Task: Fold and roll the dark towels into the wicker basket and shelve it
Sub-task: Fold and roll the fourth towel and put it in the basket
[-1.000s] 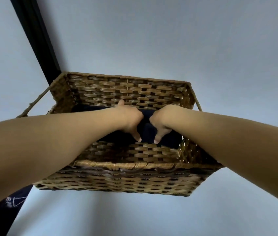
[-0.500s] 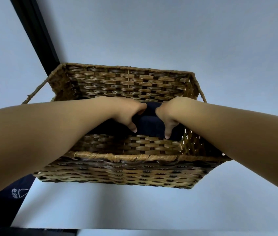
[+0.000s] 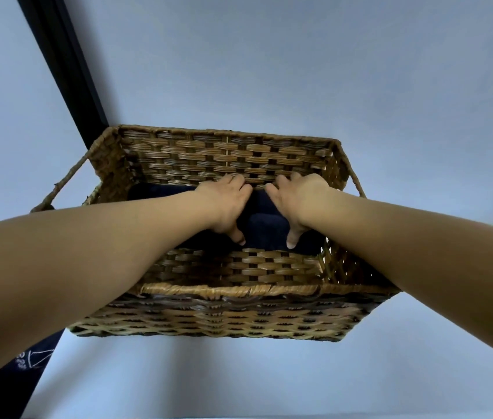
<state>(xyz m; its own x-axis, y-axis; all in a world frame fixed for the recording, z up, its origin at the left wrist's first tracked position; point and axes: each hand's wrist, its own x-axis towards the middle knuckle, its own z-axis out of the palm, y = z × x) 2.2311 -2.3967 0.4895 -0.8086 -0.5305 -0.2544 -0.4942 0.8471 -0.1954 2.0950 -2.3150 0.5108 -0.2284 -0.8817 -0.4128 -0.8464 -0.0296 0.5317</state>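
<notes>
Your wicker basket (image 3: 227,309) sits on a pale, flat surface (image 3: 239,379), its near wall toward you and its far wall close to where a black strip (image 3: 57,58) runs down to the basket's far left corner. A rope-like handle (image 3: 63,182) loops off its left end, and another shows at the right end. Both your forearms reach over the near rim into the basket. Your left hand (image 3: 225,204) lies on the dark towel (image 3: 264,228) at the basket's far side, its fingers (image 3: 236,181) curled over the towel's far edge against the far wall and its thumb stretched back toward you on the cloth. Your right hand (image 3: 298,201) mirrors it just beside, fingers hooked over the same far edge, thumb pointing toward the near wall. The two hands are close together but not touching, with a strip of dark cloth showing between them. The towel fills the far part of the basket floor, reaching toward the left wall; woven floor is bare along the near wall. At the lower left edge, a dark fabric with a white print (image 3: 32,356) lies on the pale surface.
</notes>
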